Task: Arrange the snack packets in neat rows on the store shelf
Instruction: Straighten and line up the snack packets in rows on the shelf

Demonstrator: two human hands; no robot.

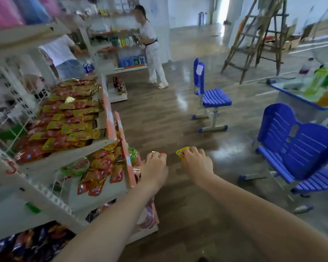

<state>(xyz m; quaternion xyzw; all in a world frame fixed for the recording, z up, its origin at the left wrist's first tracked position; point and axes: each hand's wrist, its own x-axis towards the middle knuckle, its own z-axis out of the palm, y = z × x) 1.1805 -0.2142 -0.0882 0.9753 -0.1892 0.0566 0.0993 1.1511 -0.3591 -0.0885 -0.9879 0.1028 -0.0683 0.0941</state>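
Big white metal store shelf unit point(68, 154) fills the left side, w/ orange price strips along the tier fronts. Its middle tier carries red-and-yellow foil snack packets point(68, 120), overlapping in rough rows toward the back. Tier below holds more red-and-yellow packets point(100, 171), looser, some leaning on the front strip, beside a green-edged bag. Bottom tier: dark purple-and-orange bags point(32, 242), blurred.

Brown wood-look floor point(178, 120) is glossy w/ glare. Near blue plastic chair point(295, 146) stands at right; a second blue slatted chair point(210, 95) is further back, facing away. A blue-edged desk point(299, 103) at far right carries bottles & green items, too blurred to name. Wooden ladder frame point(257, 38) stands behind. A person in white clothes point(151, 48) stands at a far shelf of bottles; another person in a white top & denim shows through the shelf frame.

Both bare arms reach out over the aisle, just off the shelf's front corner. Left hand point(155, 167) has fingers curled round a small red packet point(162, 153), only its top edge showing. Right hand point(196, 163) pinches a small yellow packet point(182, 152) at its corner. The two hands are near each other, not touching; both packets are held in the air, off the shelf.
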